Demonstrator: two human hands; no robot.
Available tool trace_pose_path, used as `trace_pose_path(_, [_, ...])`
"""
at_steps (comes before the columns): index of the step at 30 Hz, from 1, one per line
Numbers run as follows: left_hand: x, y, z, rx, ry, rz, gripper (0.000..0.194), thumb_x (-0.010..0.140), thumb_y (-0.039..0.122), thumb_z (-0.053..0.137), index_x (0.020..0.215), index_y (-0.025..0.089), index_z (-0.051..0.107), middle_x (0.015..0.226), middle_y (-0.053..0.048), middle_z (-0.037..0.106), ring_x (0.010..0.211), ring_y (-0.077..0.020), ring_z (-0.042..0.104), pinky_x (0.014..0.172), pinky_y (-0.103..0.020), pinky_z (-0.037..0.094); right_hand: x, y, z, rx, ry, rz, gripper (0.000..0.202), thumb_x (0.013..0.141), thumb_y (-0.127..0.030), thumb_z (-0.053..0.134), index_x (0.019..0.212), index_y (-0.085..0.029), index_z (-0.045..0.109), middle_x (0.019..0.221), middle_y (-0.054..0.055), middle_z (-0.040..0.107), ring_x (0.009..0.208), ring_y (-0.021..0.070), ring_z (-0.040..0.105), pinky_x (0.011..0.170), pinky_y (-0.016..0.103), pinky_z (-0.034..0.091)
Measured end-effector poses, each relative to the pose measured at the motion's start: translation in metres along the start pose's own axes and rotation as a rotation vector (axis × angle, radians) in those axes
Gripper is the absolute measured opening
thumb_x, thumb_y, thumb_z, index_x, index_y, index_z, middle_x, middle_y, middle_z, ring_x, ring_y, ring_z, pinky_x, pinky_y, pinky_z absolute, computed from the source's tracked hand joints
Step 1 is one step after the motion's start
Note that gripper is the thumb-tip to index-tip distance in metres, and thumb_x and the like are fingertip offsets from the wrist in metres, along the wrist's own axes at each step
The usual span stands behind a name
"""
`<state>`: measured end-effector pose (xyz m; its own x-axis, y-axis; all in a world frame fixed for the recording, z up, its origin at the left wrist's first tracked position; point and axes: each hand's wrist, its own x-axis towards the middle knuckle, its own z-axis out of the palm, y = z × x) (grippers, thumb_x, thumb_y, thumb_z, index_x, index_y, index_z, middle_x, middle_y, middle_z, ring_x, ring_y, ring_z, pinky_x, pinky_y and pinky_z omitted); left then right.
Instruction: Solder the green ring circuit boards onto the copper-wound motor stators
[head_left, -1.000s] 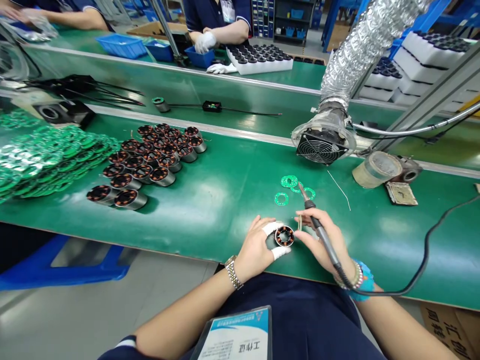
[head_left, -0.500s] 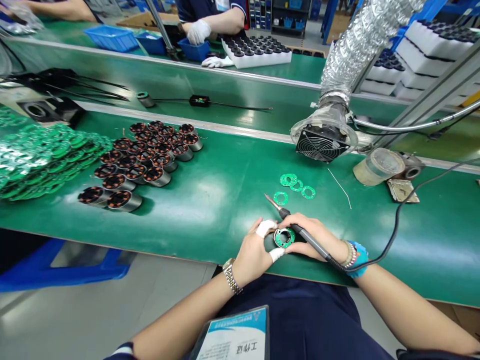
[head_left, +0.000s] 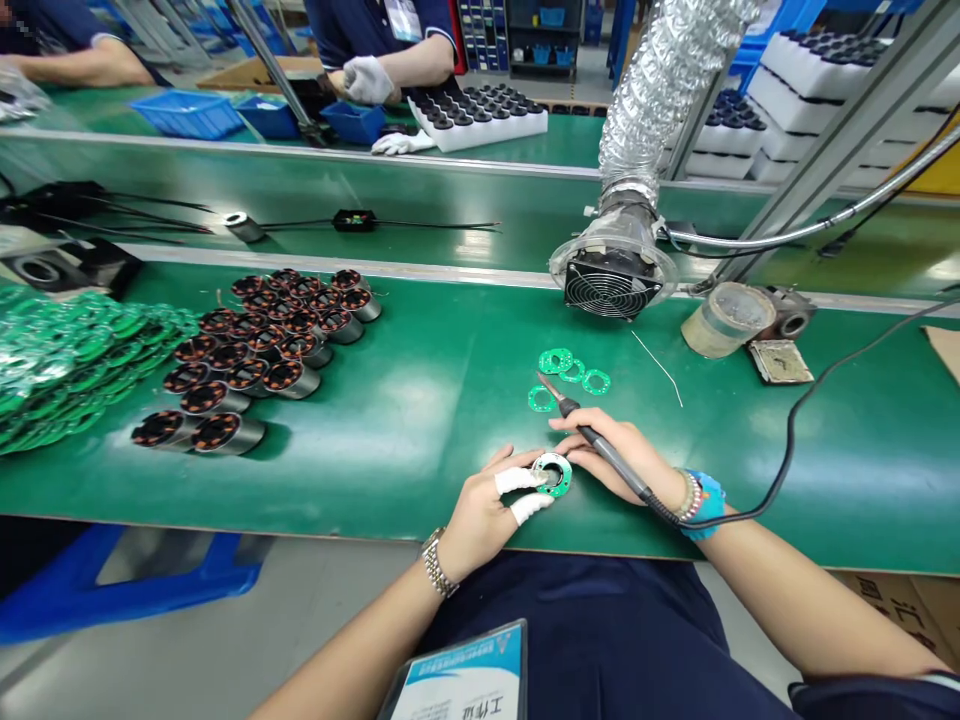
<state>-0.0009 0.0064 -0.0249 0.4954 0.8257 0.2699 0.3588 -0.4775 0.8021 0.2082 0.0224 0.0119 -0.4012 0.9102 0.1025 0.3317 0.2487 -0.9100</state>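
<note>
My left hand [head_left: 491, 505], with white covers on two fingers, grips a round motor stator topped by a green ring-shaped circuit board [head_left: 561, 484]. One covered fingertip lies over the ring's middle. In my right hand [head_left: 619, 455] is a soldering iron [head_left: 611, 459], its tip pointing up and left, away from the stator. A fingertip of the right hand is close to the stator's upper edge; I cannot tell whether it touches. Just beyond the iron's tip lie several loose ring boards [head_left: 596, 381] on the green bench [head_left: 420, 420].
Stators with copper windings [head_left: 229, 432] stand grouped at left, beside a heap of green boards [head_left: 67, 360]. A fan on a foil duct [head_left: 613, 288] hangs ahead. Solder wire [head_left: 658, 370], a round container [head_left: 726, 320] and a sponge tray [head_left: 780, 361] sit right. A co-worker's gloved hand [head_left: 369, 80] is across.
My left hand's covered finger has moved onto the ring's opening. The right hand's lower fingers have come off the stator's near side. The whole view has shifted slightly.
</note>
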Motion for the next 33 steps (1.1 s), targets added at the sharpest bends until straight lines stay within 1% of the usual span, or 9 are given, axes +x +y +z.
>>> trace_pose_path(5, [-0.001, -0.002, 0.001, -0.005, 0.016, 0.005, 0.016, 0.076, 0.024, 0.066, 0.091, 0.02, 0.062, 0.11, -0.009, 0.066, 0.099, -0.0224, 0.064, 0.101, -0.054, 0.036, 0.008, -0.004, 0.001, 0.035, -0.015, 0.058, 0.029, 0.082, -0.016, 0.055, 0.109, -0.021, 0.047, 0.084, 0.002, 0.069, 0.077, 0.014, 0.069, 0.074, 0.027, 0.053])
trace_pose_path(10, [0.0, -0.004, 0.003, -0.008, 0.023, 0.007, 0.016, 0.076, 0.024, 0.066, 0.091, 0.02, 0.063, 0.11, -0.01, 0.066, 0.098, -0.0231, 0.064, 0.1, -0.055, 0.037, 0.008, 0.008, 0.007, -0.026, 0.007, 0.036, 0.028, 0.082, -0.012, 0.052, 0.108, -0.021, 0.049, 0.08, 0.0, 0.067, 0.072, 0.0126, 0.068, 0.071, 0.026, 0.053])
trace_pose_path(13, [0.0, -0.004, 0.003, -0.016, 0.024, 0.013, 0.016, 0.076, 0.023, 0.066, 0.091, 0.02, 0.062, 0.11, -0.01, 0.066, 0.098, -0.023, 0.064, 0.1, -0.055, 0.037, 0.005, 0.008, 0.008, -0.012, 0.015, 0.045, 0.031, 0.081, -0.011, 0.052, 0.11, -0.021, 0.047, 0.083, 0.001, 0.067, 0.076, 0.0131, 0.068, 0.074, 0.027, 0.053])
trace_pose_path(17, [0.001, -0.003, 0.002, -0.026, 0.02, 0.017, 0.016, 0.075, 0.023, 0.067, 0.09, 0.02, 0.062, 0.111, -0.01, 0.066, 0.1, -0.0234, 0.064, 0.1, -0.055, 0.036, 0.001, 0.0, 0.004, 0.067, 0.005, 0.055, 0.034, 0.081, -0.01, 0.053, 0.11, -0.023, 0.044, 0.089, 0.002, 0.066, 0.084, 0.0143, 0.068, 0.08, 0.03, 0.053])
trace_pose_path(23, [0.0, -0.002, 0.0, -0.025, 0.015, 0.014, 0.016, 0.076, 0.022, 0.067, 0.091, 0.019, 0.062, 0.111, -0.01, 0.066, 0.1, -0.0229, 0.064, 0.1, -0.054, 0.037, 0.002, 0.0, 0.001, 0.117, -0.034, 0.051, 0.033, 0.081, -0.011, 0.052, 0.11, -0.022, 0.043, 0.095, 0.005, 0.066, 0.086, 0.0154, 0.068, 0.081, 0.033, 0.053])
trace_pose_path(29, [0.0, -0.003, 0.001, -0.034, 0.013, 0.013, 0.016, 0.076, 0.023, 0.066, 0.091, 0.02, 0.062, 0.111, -0.009, 0.066, 0.099, -0.0225, 0.064, 0.1, -0.053, 0.038, 0.006, 0.0, 0.0, 0.157, -0.042, 0.085, 0.033, 0.08, -0.013, 0.055, 0.109, -0.022, 0.043, 0.101, 0.006, 0.064, 0.086, 0.0152, 0.068, 0.077, 0.031, 0.055])
trace_pose_path(31, [0.0, -0.002, 0.0, -0.034, 0.012, 0.012, 0.016, 0.076, 0.023, 0.067, 0.091, 0.02, 0.062, 0.111, -0.009, 0.066, 0.098, -0.0222, 0.064, 0.1, -0.053, 0.038, 0.007, -0.001, 0.0, 0.162, -0.049, 0.085, 0.032, 0.08, -0.012, 0.055, 0.108, -0.022, 0.044, 0.099, 0.005, 0.065, 0.084, 0.0146, 0.068, 0.077, 0.03, 0.055])
trace_pose_path(33, [0.0, -0.002, 0.0, -0.035, 0.016, 0.012, 0.016, 0.076, 0.023, 0.066, 0.091, 0.02, 0.062, 0.11, -0.009, 0.067, 0.098, -0.022, 0.064, 0.1, -0.053, 0.038, 0.009, -0.002, 0.001, 0.155, -0.063, 0.084, 0.032, 0.08, -0.011, 0.053, 0.109, -0.021, 0.044, 0.092, 0.004, 0.066, 0.082, 0.0141, 0.068, 0.077, 0.03, 0.054])
